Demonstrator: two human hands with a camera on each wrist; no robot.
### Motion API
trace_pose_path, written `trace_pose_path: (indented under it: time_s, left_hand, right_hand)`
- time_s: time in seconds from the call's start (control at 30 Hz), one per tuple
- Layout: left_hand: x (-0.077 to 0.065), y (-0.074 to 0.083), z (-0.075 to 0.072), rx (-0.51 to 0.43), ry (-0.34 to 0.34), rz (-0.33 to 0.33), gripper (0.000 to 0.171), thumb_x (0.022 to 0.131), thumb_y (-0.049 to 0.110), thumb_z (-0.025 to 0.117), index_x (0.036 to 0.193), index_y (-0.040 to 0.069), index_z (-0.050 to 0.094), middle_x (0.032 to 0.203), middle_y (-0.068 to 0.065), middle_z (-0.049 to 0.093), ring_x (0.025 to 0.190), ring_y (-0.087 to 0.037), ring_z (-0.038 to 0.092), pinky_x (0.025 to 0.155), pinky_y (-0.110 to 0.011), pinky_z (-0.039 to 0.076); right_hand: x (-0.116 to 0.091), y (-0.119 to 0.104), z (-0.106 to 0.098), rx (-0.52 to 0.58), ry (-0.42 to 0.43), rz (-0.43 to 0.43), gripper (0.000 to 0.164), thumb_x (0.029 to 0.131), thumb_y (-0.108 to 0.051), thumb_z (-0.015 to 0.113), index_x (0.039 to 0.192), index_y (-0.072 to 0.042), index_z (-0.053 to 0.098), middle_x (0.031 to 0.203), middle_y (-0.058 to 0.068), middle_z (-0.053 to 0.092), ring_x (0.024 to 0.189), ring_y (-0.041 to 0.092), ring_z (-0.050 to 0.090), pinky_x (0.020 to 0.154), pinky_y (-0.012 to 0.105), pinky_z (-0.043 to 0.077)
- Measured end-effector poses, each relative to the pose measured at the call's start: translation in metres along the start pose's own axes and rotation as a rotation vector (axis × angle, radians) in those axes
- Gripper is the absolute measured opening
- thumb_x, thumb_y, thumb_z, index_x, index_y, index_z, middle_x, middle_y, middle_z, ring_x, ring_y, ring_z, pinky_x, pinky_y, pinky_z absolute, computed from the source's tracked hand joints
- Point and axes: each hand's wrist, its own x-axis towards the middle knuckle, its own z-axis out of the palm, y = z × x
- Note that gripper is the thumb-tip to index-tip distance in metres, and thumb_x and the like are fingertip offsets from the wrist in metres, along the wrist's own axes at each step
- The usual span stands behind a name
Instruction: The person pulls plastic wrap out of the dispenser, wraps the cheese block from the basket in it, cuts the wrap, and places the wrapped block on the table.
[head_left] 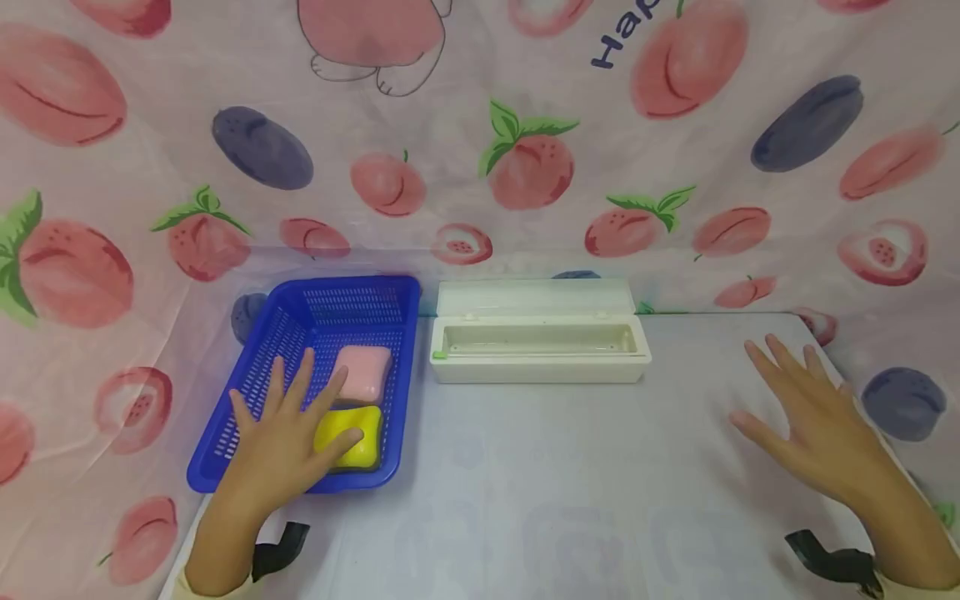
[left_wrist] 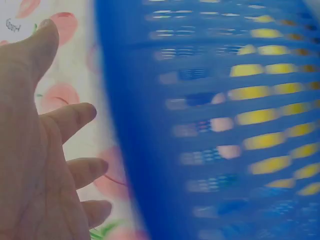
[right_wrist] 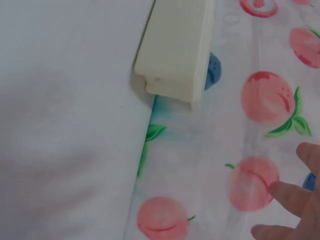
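Spread fingers mark my left hand [head_left: 281,446], which hovers over the near left part of a blue plastic basket [head_left: 408,367] and holds nothing. Inside the basket lie a pink soap-like block [head_left: 365,373] and a yellow one [head_left: 363,437], the yellow partly covered by my thumb and fingers. In the left wrist view the basket's slotted side [left_wrist: 165,120] stands close beside my hand [left_wrist: 45,135]. My right hand [head_left: 821,429] is held above the right side of the table, fingers apart, with nothing in it. Only some of its fingertips [right_wrist: 290,197] show in the right wrist view.
A long white box [head_left: 540,371] with its lid [head_left: 536,297] raised stands at the table's back edge, right of the basket. A small green tab [head_left: 440,355] sits on its left front. Fruit-printed cloth [head_left: 450,125] hangs behind the white table [head_left: 540,467].
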Motion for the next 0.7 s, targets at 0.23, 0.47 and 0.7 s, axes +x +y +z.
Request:
trace_pose_path:
  time_s: [0.23,0.47,0.7]
  left_hand:
    - [0.031,0.022,-0.038,-0.024,-0.072,0.142,0.072,0.099,0.064,0.051,0.158,0.025,0.039,0.169,-0.013,0.026,0.156,-0.045,0.015,0.116,-0.078,0.005]
    - [0.089,0.055,-0.045,-0.155,-0.220,0.312,0.054,0.103,0.040,0.058,0.147,0.009,0.054,0.152,-0.014,0.054,0.144,-0.036,0.045,0.118,-0.058,0.036]
    - [0.152,0.074,-0.019,-0.243,-0.259,0.396,0.039,0.101,0.031,0.064,0.133,0.008,0.067,0.131,-0.011,0.070,0.123,-0.029,0.064,0.108,-0.047,0.050]
  right_hand:
    - [0.032,-0.031,-0.015,-0.020,-0.041,-0.045,0.089,0.095,-0.052,0.065,0.165,-0.023,0.017,0.153,0.024,0.048,0.137,0.053,0.045,0.104,0.075,0.035]
    - [0.076,-0.059,-0.008,0.052,-0.086,-0.113,0.070,0.098,-0.052,0.063,0.152,-0.011,0.047,0.136,0.022,0.064,0.121,0.045,0.061,0.090,0.068,0.052]
    - [0.119,-0.067,0.023,0.167,-0.086,-0.230,0.047,0.096,-0.040,0.070,0.132,-0.009,0.068,0.117,0.014,0.075,0.104,0.030,0.068,0.077,0.045,0.056]
